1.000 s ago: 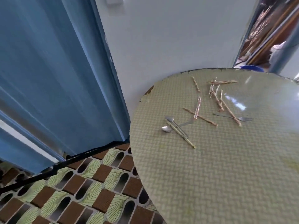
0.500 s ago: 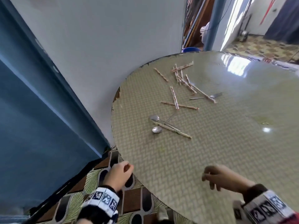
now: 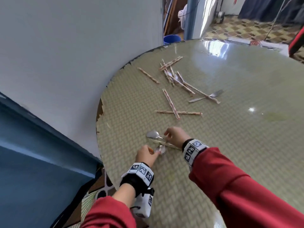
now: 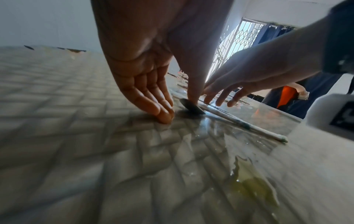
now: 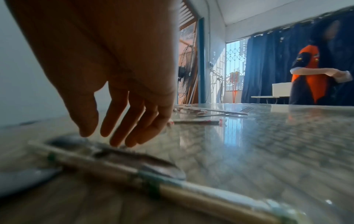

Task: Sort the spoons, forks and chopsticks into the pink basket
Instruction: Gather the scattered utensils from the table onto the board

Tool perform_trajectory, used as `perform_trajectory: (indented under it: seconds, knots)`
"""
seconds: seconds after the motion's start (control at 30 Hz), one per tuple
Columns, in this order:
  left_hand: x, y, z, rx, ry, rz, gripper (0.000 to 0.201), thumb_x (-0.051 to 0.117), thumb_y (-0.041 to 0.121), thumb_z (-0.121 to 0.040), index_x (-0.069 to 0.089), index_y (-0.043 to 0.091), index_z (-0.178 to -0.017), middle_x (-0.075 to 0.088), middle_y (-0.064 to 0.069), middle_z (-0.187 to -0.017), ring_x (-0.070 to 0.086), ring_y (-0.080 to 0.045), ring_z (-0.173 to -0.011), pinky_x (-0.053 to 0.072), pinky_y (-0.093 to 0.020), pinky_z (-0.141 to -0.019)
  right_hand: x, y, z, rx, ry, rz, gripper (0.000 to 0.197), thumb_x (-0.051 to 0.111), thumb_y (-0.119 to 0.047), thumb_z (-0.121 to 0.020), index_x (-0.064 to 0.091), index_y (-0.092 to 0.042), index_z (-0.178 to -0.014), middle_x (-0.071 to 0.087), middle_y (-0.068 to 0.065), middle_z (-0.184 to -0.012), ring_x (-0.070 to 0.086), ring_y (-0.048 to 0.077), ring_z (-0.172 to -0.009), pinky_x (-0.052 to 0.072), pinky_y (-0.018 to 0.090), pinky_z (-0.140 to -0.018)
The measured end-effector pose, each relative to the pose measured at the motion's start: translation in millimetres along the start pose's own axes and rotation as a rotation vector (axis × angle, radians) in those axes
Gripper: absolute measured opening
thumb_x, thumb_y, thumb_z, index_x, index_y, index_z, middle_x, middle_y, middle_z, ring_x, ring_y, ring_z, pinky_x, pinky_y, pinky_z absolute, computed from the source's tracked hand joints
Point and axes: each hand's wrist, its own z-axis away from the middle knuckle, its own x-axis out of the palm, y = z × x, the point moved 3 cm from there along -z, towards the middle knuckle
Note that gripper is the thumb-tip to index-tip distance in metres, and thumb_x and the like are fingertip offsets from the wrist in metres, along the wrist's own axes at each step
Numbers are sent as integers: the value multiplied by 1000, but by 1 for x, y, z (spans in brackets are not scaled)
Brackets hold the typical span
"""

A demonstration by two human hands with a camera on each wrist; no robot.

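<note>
Two metal spoons lie near the table's left edge: the nearer spoon point(image 3: 161, 149) point(image 4: 191, 106) and the farther spoon point(image 3: 153, 134). A paper-wrapped chopstick pair point(image 3: 167, 144) point(image 5: 172, 186) lies between them. My left hand point(image 3: 155, 152) point(image 4: 180, 109) has its straight fingers on the table beside the nearer spoon's bowl, and its thumb presses that bowl. My right hand point(image 3: 167, 135) point(image 5: 107, 136) hovers with loose fingers just over the farther spoon's handle and holds nothing. More wrapped chopsticks point(image 3: 171, 103) and a fork point(image 3: 209, 96) lie farther out. No pink basket is in view.
The round glass-topped table point(image 3: 213, 162) has a chipped left edge close to a white wall. A yellowish spill point(image 4: 254, 186) lies on the glass near my left wrist. A blue bucket point(image 3: 171, 40) stands beyond the table. Another person in an orange vest point(image 5: 310, 75) stands far off.
Both hands have moved forward from the table's near edge to the two spoons. The left thumb now presses the nearer spoon's bowl. The head view has shifted closer.
</note>
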Motion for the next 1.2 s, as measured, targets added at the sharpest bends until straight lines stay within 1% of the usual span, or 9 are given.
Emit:
perform_trajectory:
  seconds: [0.3,0.43,0.53,0.63,0.77,0.87,0.93,1.07,1.2]
  knots:
    - [-27,2,-29,70,99,247,11,68,16,-81,58,11,-84,68,-12,-90,57,-19,-76,40,-22,-68,-8,22,-4,34,232,-191,15,47,1,-88,55,0,-101,51,17,-110,52,31,-99,40,31,-86]
    - [-40,3,-48,136,83,407,7,63,10,-85,58,14,-84,67,-9,-91,60,-18,-81,52,-35,-80,-6,31,14,9,137,-159,22,70,-22,-79,53,-15,-91,53,0,-89,50,16,-82,32,22,-68]
    - [-44,6,-60,145,37,525,8,61,11,-88,57,17,-83,68,-12,-93,64,-17,-75,54,-38,-78,8,40,21,49,116,-92,14,66,-24,-83,58,-15,-91,59,2,-87,52,20,-84,29,22,-66]
    - [-48,15,-70,135,3,655,12,55,13,-91,55,21,-82,63,-4,-85,62,-3,-64,52,-26,-62,4,45,19,60,255,-89,11,57,-20,-91,62,-11,-86,56,-2,-77,49,24,-86,31,28,-71]
    - [-60,30,-95,74,28,813,19,49,24,-95,58,8,-93,61,-5,-84,61,-18,-77,52,-24,-60,-22,43,7,100,413,-250,17,50,-18,-95,58,-5,-88,54,3,-76,49,21,-75,39,33,-68]
    - [-70,48,-115,60,22,903,28,42,31,-97,51,6,-107,65,-7,-86,67,-16,-68,52,-24,-52,-50,36,-14,122,495,-374,15,50,-15,-95,56,-2,-91,52,4,-72,48,21,-67,36,29,-64]
    - [-76,62,-126,80,6,927,26,37,33,-99,43,9,-106,66,-9,-76,67,-15,-56,52,-25,-51,-65,33,-33,155,526,-338,19,54,-19,-93,59,0,-92,54,5,-76,49,21,-71,29,25,-64]
    - [-81,81,-150,56,1,942,21,48,22,-96,33,11,-106,51,-7,-67,54,-12,-43,53,-25,-44,-83,24,-77,259,445,-323,30,63,-29,-87,59,-4,-104,64,10,-98,59,25,-92,42,32,-78]
    - [-77,90,-165,25,-199,916,7,50,-4,-90,50,-2,-98,56,-13,-79,58,-4,-45,52,-16,-47,-76,15,-115,338,414,-337,38,68,-27,-83,57,-2,-109,65,15,-108,60,29,-101,44,33,-84]
